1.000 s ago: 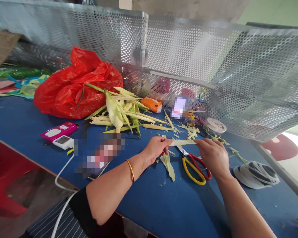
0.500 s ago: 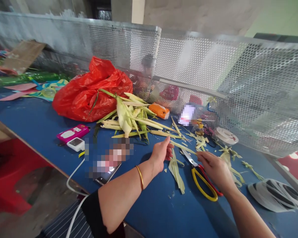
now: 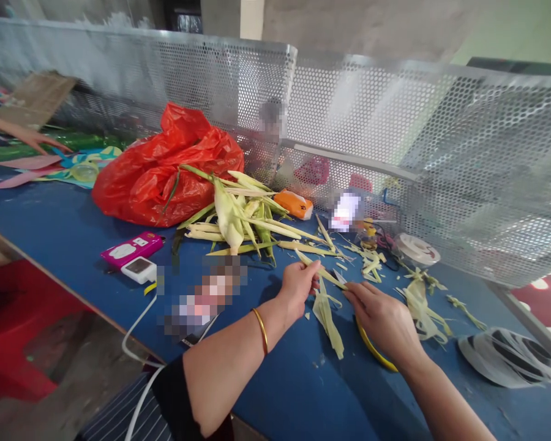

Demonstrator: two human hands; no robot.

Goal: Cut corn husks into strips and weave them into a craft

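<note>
My left hand (image 3: pixel 298 286) is closed in a pinch on one end of a thin pale green corn-husk strip (image 3: pixel 327 275) above the blue table (image 3: pixel 64 226). My right hand (image 3: pixel 382 318) is closed on the strip's other end, so the strip runs between both hands. The right hand lies over the yellow-handled scissors (image 3: pixel 371 350), of which only part of a yellow loop shows. More husk strips (image 3: pixel 329 317) lie flat between my hands. A pile of corn husks (image 3: pixel 239 215) lies just beyond, in front of a red plastic bag (image 3: pixel 165 168).
A perforated metal screen (image 3: pixel 395 141) walls the table's far side. A pink device (image 3: pixel 131 248), a white charger with cable (image 3: pixel 139 268), an orange object (image 3: pixel 295 204), a tape roll (image 3: pixel 417 249) and a striped roll (image 3: pixel 509 355) lie around. Another person's hand (image 3: pixel 39 142) reaches in at far left.
My right hand has moved left and nearer, now lying over the scissors. My left hand has closed on the strip. Another person's hand has appeared at far left.
</note>
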